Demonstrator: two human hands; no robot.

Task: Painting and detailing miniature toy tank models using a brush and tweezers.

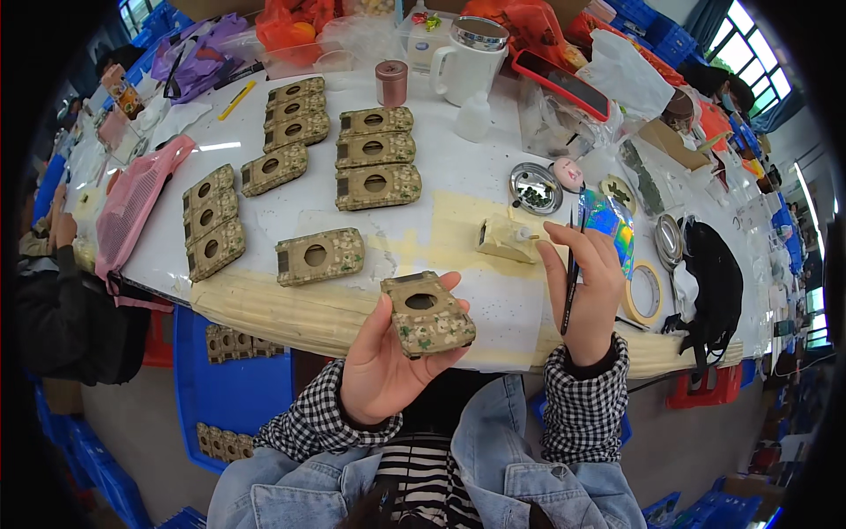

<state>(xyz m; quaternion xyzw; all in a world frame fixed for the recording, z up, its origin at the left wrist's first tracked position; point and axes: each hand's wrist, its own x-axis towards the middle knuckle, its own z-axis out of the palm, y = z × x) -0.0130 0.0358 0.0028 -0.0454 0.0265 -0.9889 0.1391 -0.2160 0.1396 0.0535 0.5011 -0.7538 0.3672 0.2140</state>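
My left hand [388, 361] holds up a camouflage-painted toy tank hull [432, 328] with a round hole in its top, above the table's near edge. Raised at the right, my right hand [592, 291] has its fingers closed around a slim black pointed tool [572, 286]; whether it is tweezers or a brush I cannot tell. A similar hull [322, 256] lies alone on the table left of my left hand. More hulls stand in rows behind it, one row [376, 159] farther back and another row [213, 220] at the left. Beside my right hand sits a tape-covered block [507, 240].
A round metal dish [536, 198] with small green pieces and a tape roll [643, 295] are at the right. Farther back stand a white mug [471, 70], a small bottle [473, 122] and a red-cased phone [562, 84]. A blue tray [233, 397] with more hulls sits below the table.
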